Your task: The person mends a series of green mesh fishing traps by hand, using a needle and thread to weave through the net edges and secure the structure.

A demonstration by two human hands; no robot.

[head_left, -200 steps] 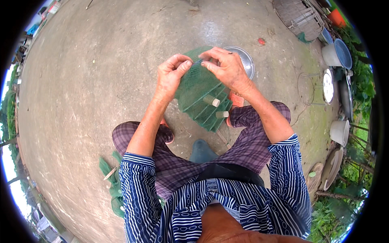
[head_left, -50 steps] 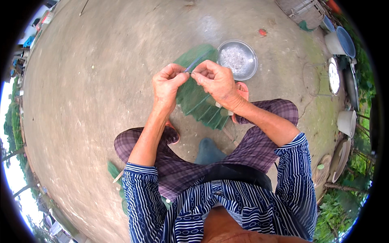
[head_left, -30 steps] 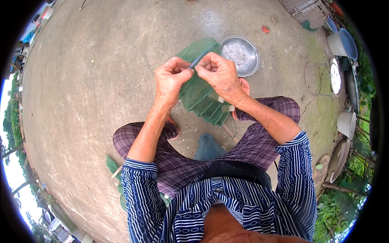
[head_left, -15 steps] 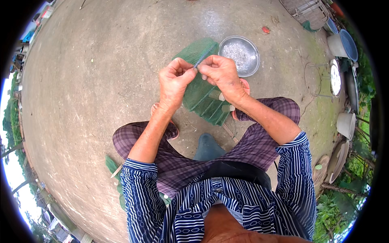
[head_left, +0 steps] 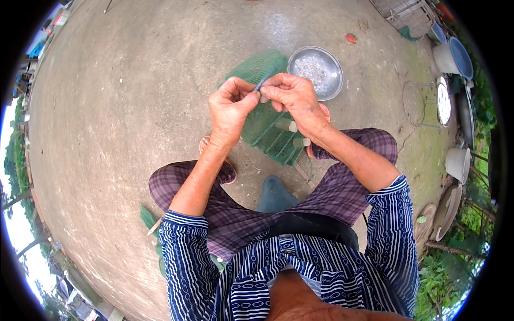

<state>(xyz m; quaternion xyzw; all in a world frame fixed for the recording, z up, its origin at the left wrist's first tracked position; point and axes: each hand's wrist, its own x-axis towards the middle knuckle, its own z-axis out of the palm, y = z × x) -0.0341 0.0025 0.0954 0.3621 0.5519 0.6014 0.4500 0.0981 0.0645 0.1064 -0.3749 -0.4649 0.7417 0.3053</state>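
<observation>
Over a green mesh net [head_left: 263, 127] on the ground, my left hand [head_left: 231, 107] and my right hand [head_left: 296, 100] almost meet. A thin blue-grey strip [head_left: 262, 83], like a cord or narrow band, is pinched between thumb and fingers of each. Its exact kind is too small to make out. Both hands are closed. Two pale cylinders [head_left: 286, 125] lie along the right side of the net, close below my right wrist. My hands and forearm cover part of the mesh.
A round metal basin [head_left: 327, 63] stands just beyond my right hand. My knees frame a dark blue-grey seat [head_left: 274, 193]. More green netting [head_left: 148, 219] with a wooden stick lies by my left thigh. Buckets [head_left: 453, 58] and pans line the right edge of the concrete.
The far end of the net has shifted slightly left. My fingers have moved a little on the strip, and both hands keep their pinch.
</observation>
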